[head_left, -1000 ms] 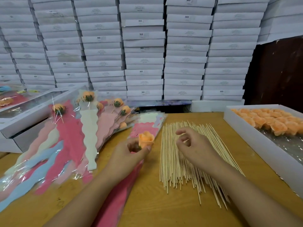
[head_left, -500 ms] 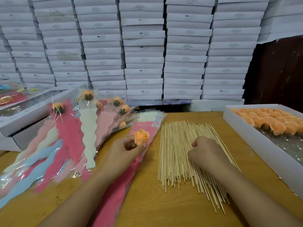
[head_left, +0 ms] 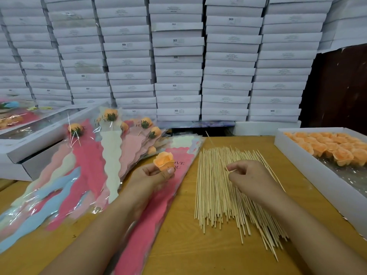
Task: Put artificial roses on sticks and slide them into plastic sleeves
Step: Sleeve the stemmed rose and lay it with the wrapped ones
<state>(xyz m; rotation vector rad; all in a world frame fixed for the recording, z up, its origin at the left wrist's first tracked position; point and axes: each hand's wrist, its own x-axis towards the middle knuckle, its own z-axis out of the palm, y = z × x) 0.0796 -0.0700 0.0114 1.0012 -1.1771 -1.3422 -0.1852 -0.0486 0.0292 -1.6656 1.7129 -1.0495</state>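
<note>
My left hand (head_left: 153,176) pinches a peach artificial rose (head_left: 163,160) by its base, bloom up, above a stack of empty pink plastic sleeves (head_left: 158,211). To the right, a pile of thin wooden sticks (head_left: 216,195) lies fanned on the wooden table. My right hand (head_left: 252,179) hovers over this pile with curled fingers. Its thumb and forefinger pinch a single stick (head_left: 210,140) that slants up and away to the left, lifted off the pile.
Finished sleeved roses (head_left: 89,155) lie fanned at the left against flat white boxes (head_left: 35,143). An open white box (head_left: 309,171) of peach rose heads (head_left: 337,149) stands at the right. Stacked white cartons (head_left: 178,56) wall off the back.
My right hand went down onto the stick pile, closed, then lifted with one stick pinched. My left hand turned the rose upright and raised it a little.
</note>
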